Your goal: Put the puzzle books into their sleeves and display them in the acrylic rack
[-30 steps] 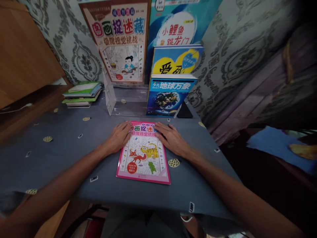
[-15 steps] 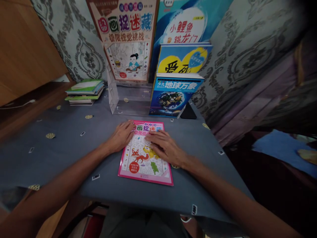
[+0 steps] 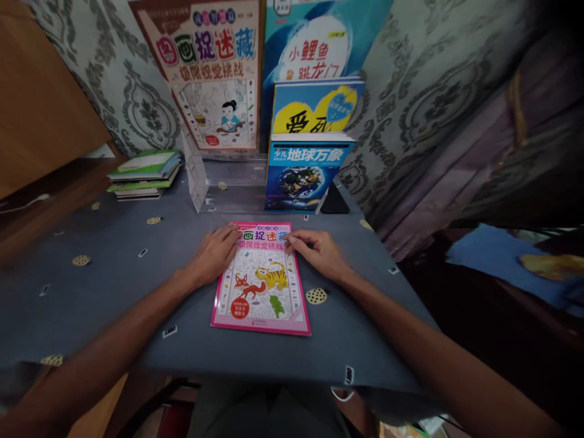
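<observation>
A pink-bordered picture book [image 3: 260, 286] lies flat on the cloth-covered desk, its cover printed with a fox, a striped yellow tiger and a green leaf. My left hand [image 3: 213, 252] rests along the book's upper left edge, with its fingers stretched out and lying over the corner of the title. At the upper right edge, my right hand [image 3: 319, 252] has its fingers bent, and thumb and forefinger come together on the book's border. The lower half of the cover is uncovered by either hand.
Behind the book, a clear acrylic stand [image 3: 196, 179] holds a brown-bordered book [image 3: 219, 115], a blue earth book [image 3: 298, 182] and others. A stack of books [image 3: 143, 173] sits at the back left. A dark flat object [image 3: 335, 201] lies by the stand's right side.
My right hand has slid off the middle of the cover to the book's right edge, uncovering the tiger. My left hand stays at the left edge. The whole view has shifted slightly.
</observation>
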`<control>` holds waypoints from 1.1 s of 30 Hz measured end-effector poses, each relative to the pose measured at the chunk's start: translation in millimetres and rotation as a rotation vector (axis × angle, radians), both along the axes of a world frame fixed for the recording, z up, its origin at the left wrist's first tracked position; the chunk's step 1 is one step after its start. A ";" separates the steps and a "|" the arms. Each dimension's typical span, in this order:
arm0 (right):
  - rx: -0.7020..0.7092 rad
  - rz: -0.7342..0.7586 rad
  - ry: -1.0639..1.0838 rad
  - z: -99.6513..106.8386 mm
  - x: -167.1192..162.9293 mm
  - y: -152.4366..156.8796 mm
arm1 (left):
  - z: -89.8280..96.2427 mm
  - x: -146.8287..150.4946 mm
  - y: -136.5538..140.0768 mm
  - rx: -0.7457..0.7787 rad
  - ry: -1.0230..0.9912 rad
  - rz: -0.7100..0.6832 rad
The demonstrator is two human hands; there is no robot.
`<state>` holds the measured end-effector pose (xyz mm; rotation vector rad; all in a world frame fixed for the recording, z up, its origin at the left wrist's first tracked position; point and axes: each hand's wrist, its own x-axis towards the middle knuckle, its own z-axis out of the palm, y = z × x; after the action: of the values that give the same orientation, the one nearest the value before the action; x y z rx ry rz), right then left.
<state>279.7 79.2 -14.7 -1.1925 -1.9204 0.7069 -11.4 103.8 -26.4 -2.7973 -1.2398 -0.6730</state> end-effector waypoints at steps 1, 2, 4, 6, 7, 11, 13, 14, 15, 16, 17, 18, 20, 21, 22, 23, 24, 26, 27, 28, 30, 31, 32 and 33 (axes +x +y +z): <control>-0.013 0.010 0.032 -0.8 0.8 2.2 | 1.6 0.5 -0.6 0.010 0.019 -0.004; -0.024 0.018 0.064 -1.6 1.6 4.4 | 3.3 1.6 -1.5 0.020 0.036 -0.013; -0.048 0.031 0.118 -2.8 3.3 8.0 | 6.3 6.2 -4.4 0.033 0.064 -0.054; -0.065 0.036 0.148 -3.5 4.9 10.2 | 8.6 14.7 -10.0 0.033 0.081 -0.132; -0.069 0.036 0.154 -3.9 5.5 10.7 | 9.8 20.2 -14.2 0.029 0.084 -0.178; -0.083 0.046 0.168 -5.3 5.4 11.1 | 15.5 44.1 -39.0 -0.028 0.098 -0.342; -0.089 0.043 0.183 -6.1 4.6 11.3 | 19.4 52.0 -53.6 -0.076 0.116 -0.403; -0.088 0.042 0.187 -6.5 4.2 11.6 | 21.6 54.0 -60.4 -0.098 0.124 -0.432; -0.083 0.041 0.190 -7.1 4.0 12.0 | 23.7 54.8 -66.7 -0.120 0.134 -0.462; -0.077 0.042 0.189 -7.9 4.0 12.5 | 25.9 54.4 -72.1 -0.143 0.143 -0.491; -0.069 0.043 0.187 -8.9 4.1 13.0 | 27.8 53.1 -76.5 -0.165 0.152 -0.521; -0.062 0.042 0.186 -10.0 4.2 13.5 | 29.3 51.4 -79.8 -0.187 0.160 -0.549; -0.060 0.038 0.191 -12.7 4.4 14.4 | 30.8 47.8 -83.6 -0.222 0.175 -0.592; -0.061 0.036 0.195 -13.9 4.3 14.6 | 30.7 46.4 -84.3 -0.228 0.179 -0.606; -0.060 0.037 0.195 -14.6 4.1 14.8 | 30.1 45.5 -84.4 -0.227 0.181 -0.613; -0.058 0.037 0.191 -14.7 3.6 14.6 | 29.1 44.9 -84.2 -0.220 0.182 -0.617; -0.052 0.032 0.181 -14.1 3.1 14.0 | 27.9 44.7 -83.9 -0.210 0.181 -0.616; -0.028 0.014 0.124 -10.3 1.5 10.5 | 25.8 44.9 -83.3 -0.177 0.171 -0.617; -0.008 0.003 0.072 -7.4 0.6 7.1 | 25.1 45.0 -83.4 -0.153 0.164 -0.624; 0.016 -0.006 0.007 -4.3 -0.3 2.3 | 24.8 45.0 -83.7 -0.123 0.158 -0.634; 0.077 0.001 -0.150 1.1 -2.0 -12.0 | 24.9 44.6 -85.4 -0.045 0.146 -0.653; 0.113 0.019 -0.232 2.6 -2.6 -21.5 | 25.1 44.0 -86.7 -0.005 0.139 -0.655; 0.147 0.042 -0.307 3.1 -2.9 -32.2 | 25.2 43.2 -88.2 0.029 0.131 -0.649; 0.182 0.071 -0.377 2.6 -2.7 -43.8 | 25.2 42.0 -89.6 0.053 0.120 -0.638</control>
<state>276.9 35.4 -12.1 -1.2105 -2.2913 0.3486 30.7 14.2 -1.2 -3.1200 -0.2836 -0.5165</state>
